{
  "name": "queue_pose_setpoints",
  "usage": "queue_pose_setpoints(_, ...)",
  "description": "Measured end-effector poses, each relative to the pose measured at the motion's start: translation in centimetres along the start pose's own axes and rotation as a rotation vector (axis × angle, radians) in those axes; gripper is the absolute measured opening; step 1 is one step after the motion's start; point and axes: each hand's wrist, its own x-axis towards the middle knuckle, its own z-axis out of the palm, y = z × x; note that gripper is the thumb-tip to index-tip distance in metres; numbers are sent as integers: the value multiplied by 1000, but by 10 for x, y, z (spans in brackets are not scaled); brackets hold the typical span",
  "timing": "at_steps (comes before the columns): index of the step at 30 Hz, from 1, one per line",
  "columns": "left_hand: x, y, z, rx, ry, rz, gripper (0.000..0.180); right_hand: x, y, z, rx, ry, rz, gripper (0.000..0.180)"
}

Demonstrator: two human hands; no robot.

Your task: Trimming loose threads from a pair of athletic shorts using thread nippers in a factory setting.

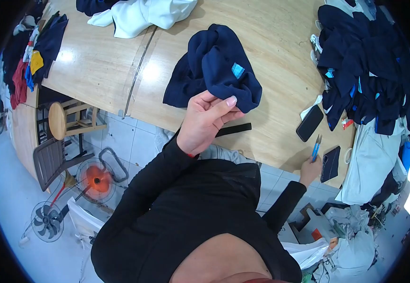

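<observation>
Between its thumb and fingers, my left hand (204,118) pinches the near edge of a navy cloth garment (221,61). The cloth is bunched up over the table, and a small light-blue patch (238,70) shows on it. Off to the right, by the table's near edge, my right hand (310,170) is closed around blue thread snips (316,150) with their metal tips pointing away from me. A dark phone (309,123) lies just beyond the snips. Beside my right hand rests a dark flat case or pouch (330,163).
Navy garments (365,66) are heaped at the table's right side, above hanging white cloth (377,155). White cloth (153,16) lies at the far edge. A black strip (234,129) sits near my left wrist. Left of me stand a wooden stool (58,120), a chair (49,160) and fans (96,180).
</observation>
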Motion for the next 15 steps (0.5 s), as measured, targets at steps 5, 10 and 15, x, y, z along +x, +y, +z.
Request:
queue_pose_setpoints(5,1,2,9,58,-20,29,16,-22,-34,-4,-217,322,-164,29)
queue_pose_setpoints(10,-2,8,1,81,-99,-9,17,-13,-18,-14,8,222,-62,22)
queue_pose_setpoints(15,-6,5,-3,73,-84,-2,20,-20,-21,-21,92,110,-35,23)
